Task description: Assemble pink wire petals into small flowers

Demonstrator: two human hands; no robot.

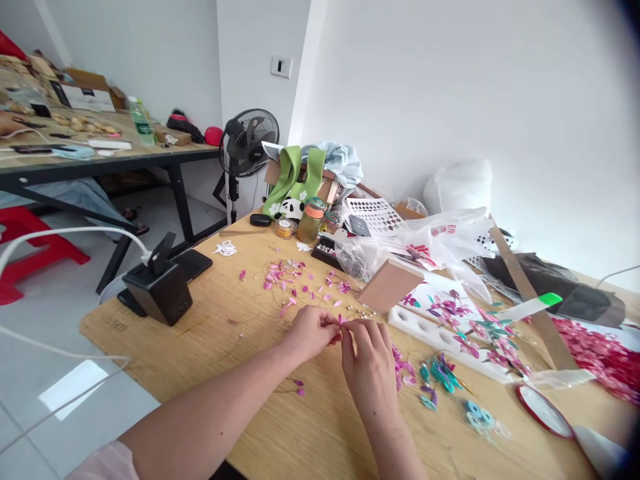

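My left hand (311, 331) and my right hand (369, 360) meet over the wooden table (210, 340), fingertips pinched together on a small pink paper flower (342, 321). Both hands are closed in a pinch. Loose pink petals (287, 275) lie scattered just beyond them. To the right of my right hand lie more pink flowers (403, 370) and teal paper pieces (440, 373).
A black box (159, 288) with a white cable stands at the left. A white tray with flower stems (450, 320), a brown card block (390, 285), plastic bags (440, 243), jars (311, 220), a fan (249, 143) and a second cluttered table (100, 153) surround the spot.
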